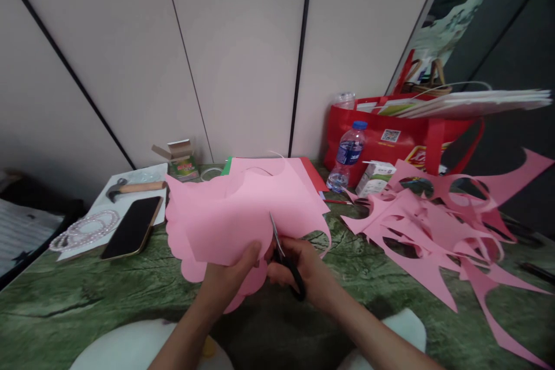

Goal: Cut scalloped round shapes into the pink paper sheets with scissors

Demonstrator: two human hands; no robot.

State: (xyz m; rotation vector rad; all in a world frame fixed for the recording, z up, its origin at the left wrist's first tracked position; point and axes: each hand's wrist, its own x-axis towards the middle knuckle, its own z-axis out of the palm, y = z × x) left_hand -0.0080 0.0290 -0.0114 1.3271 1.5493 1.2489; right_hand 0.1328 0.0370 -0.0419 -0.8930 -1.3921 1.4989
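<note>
The paper (234, 217) looks smooth and matt; the scissors (277, 238), metal-bladed; the phone screen (133, 228), glossy.

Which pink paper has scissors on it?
The large pink paper sheet gripped by the left hand: the black-handled metal scissors have a blade across it. Scalloped pink paper shows underneath; curvy pink paper scraps lie heaped at right.

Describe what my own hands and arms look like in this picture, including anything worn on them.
Your left hand and right hand are ungloved, with no rings visible, though some fingers are hidden. The left forearm and right forearm show no sleeve, watch or bracelet.
</note>
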